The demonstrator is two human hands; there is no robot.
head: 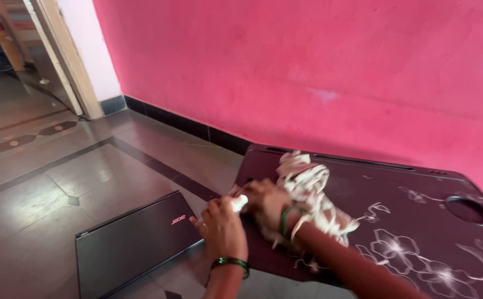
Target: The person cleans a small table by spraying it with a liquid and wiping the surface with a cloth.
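At the dark floral tabletop's [419,221] edge, the right hand [266,202] clutched a white cloth [308,188], fingers closed around it. The left hand [222,227] pinched a small white object [240,203] beside a closed laptop [130,243].

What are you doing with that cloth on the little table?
A person kneels or sits over a dark purple lap table with white flower patterns, set on the floor by a pink wall. The right hand bunches a whitish cloth on the table's near corner. The left hand pinches something small and white, too blurred to name. A closed grey laptop lies on the floor beside it.
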